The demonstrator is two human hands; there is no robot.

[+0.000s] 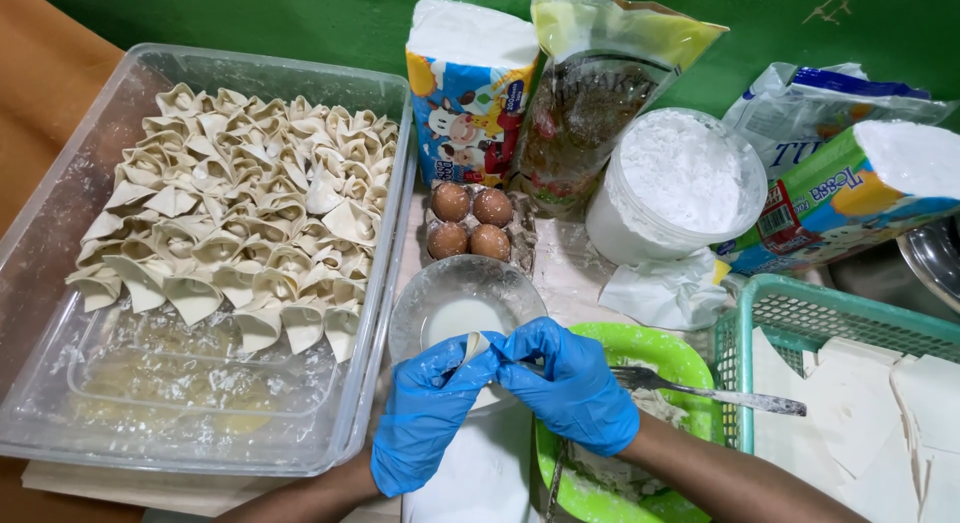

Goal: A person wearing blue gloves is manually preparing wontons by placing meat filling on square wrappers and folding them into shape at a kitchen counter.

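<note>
Both hands wear blue gloves and meet just in front of a small glass bowl point(440, 288) of white liquid. My left hand point(425, 413) and my right hand point(572, 388) pinch one pale dumpling wrapper point(474, 345) between their fingertips, folding it. A large clear plastic tub point(60, 313) at the left holds several rows of folded dumplings point(240, 213). Under my right wrist sits a green bowl point(650, 348) of filling with a metal fork point(715, 391) resting on it.
A teal plastic basket point(800, 313) of flat square wrappers point(850, 413) is at the right. Behind stand an egg tray with several brown eggs point(470, 223), a white tub of flour point(680, 183), and several bags. A green wall lies beyond.
</note>
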